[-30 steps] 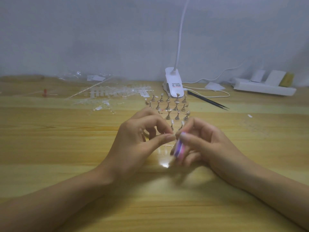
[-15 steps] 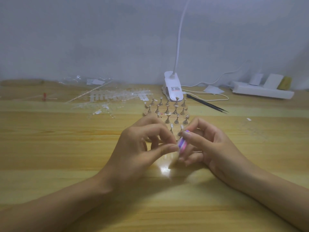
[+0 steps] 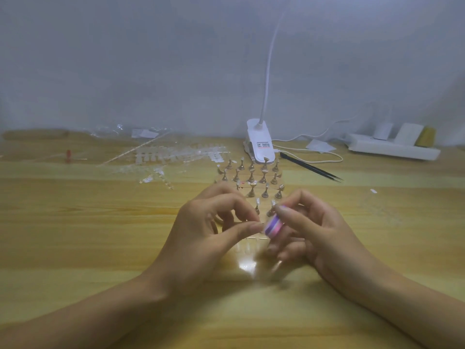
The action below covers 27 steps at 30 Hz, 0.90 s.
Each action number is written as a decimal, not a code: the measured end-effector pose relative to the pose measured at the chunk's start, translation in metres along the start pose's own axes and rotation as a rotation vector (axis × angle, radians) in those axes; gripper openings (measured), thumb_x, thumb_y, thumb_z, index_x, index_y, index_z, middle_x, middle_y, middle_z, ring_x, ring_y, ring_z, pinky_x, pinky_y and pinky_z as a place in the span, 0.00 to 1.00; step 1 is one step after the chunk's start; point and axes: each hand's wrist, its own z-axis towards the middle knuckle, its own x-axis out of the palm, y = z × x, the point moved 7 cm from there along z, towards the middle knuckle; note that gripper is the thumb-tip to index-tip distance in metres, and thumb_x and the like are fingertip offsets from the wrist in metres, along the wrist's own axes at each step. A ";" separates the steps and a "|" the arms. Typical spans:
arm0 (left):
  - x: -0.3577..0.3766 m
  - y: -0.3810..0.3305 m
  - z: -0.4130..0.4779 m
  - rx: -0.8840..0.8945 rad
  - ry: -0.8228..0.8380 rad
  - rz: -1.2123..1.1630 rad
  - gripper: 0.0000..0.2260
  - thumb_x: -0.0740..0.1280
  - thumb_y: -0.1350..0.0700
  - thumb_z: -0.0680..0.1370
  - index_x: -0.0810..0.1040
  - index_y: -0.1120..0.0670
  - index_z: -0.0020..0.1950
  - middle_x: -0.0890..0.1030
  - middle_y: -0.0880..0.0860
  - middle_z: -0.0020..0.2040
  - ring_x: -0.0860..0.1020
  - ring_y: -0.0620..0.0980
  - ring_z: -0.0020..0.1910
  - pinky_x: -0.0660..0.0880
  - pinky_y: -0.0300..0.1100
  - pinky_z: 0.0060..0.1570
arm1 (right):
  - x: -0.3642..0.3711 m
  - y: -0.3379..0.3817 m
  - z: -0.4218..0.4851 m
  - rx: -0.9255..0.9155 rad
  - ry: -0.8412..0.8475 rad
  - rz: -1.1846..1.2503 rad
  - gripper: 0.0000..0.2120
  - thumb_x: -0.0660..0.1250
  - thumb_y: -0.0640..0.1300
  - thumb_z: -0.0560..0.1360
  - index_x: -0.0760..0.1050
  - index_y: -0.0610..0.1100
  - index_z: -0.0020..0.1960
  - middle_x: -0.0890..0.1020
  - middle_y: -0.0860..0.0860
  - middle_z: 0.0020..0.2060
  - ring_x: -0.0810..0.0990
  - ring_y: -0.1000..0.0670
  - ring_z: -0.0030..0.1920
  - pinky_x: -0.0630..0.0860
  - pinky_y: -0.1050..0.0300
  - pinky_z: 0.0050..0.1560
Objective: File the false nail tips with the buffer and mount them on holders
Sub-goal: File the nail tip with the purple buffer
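In the head view, both hands are meeting low over the wooden table [image 3: 75,222], forearms reaching in from the bottom corners. The left hand [image 3: 208,238] is curling its fingers, with thumb and forefinger pinching together on a clear nail tip [image 3: 261,224], which is so small and blurred that little of it is showing. The right hand [image 3: 309,235] is gripping the pink and purple striped buffer [image 3: 273,226], forefinger lying along its top and the other fingers curling beneath. The buffer's end is touching the left thumb tip at the pinch.

Just behind the hands, the holders [image 3: 251,177] are standing upright in rows on a clear base, a few carrying pale tips. Strips of loose nail tips [image 3: 176,154] are lying to the left of the holders. A white clip lamp [image 3: 259,144] is sitting just behind the holders, its neck rising out of frame. Black tweezers [image 3: 312,167] are lying to the lamp's right, and a white power strip [image 3: 392,147] is resting by the wall at far right.
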 end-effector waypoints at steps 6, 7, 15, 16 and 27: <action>0.001 0.000 -0.001 0.021 -0.004 0.055 0.04 0.75 0.52 0.70 0.82 0.48 0.36 0.77 0.44 0.42 0.74 0.44 0.35 0.66 0.29 0.34 | -0.001 -0.001 0.001 0.023 0.042 -0.008 0.12 0.73 0.44 0.73 0.71 0.40 0.47 0.82 0.40 0.34 0.83 0.45 0.29 0.79 0.59 0.28; -0.002 0.002 0.000 -0.001 -0.029 0.039 0.05 0.76 0.51 0.70 0.81 0.47 0.36 0.77 0.44 0.42 0.74 0.43 0.35 0.67 0.30 0.34 | 0.000 -0.002 0.001 0.027 0.056 0.002 0.10 0.73 0.44 0.74 0.72 0.41 0.46 0.82 0.39 0.35 0.83 0.45 0.30 0.79 0.59 0.28; 0.000 -0.001 0.000 0.009 -0.014 0.018 0.05 0.76 0.52 0.69 0.81 0.48 0.35 0.77 0.45 0.42 0.74 0.43 0.35 0.65 0.26 0.34 | -0.001 0.000 -0.001 0.028 -0.010 0.051 0.14 0.73 0.44 0.72 0.70 0.39 0.46 0.82 0.39 0.35 0.82 0.45 0.30 0.79 0.57 0.29; -0.001 -0.001 0.001 0.004 -0.017 0.021 0.06 0.77 0.52 0.69 0.81 0.48 0.35 0.77 0.44 0.42 0.74 0.43 0.35 0.65 0.26 0.33 | 0.004 0.000 -0.001 0.027 0.041 0.009 0.13 0.74 0.44 0.73 0.71 0.40 0.46 0.83 0.40 0.35 0.83 0.45 0.31 0.79 0.58 0.30; -0.001 0.002 0.002 0.016 -0.015 0.043 0.04 0.75 0.50 0.68 0.82 0.46 0.35 0.78 0.45 0.42 0.74 0.42 0.33 0.67 0.28 0.33 | 0.001 0.000 -0.001 0.025 0.013 0.043 0.12 0.77 0.48 0.69 0.76 0.45 0.43 0.83 0.39 0.37 0.84 0.42 0.34 0.80 0.55 0.30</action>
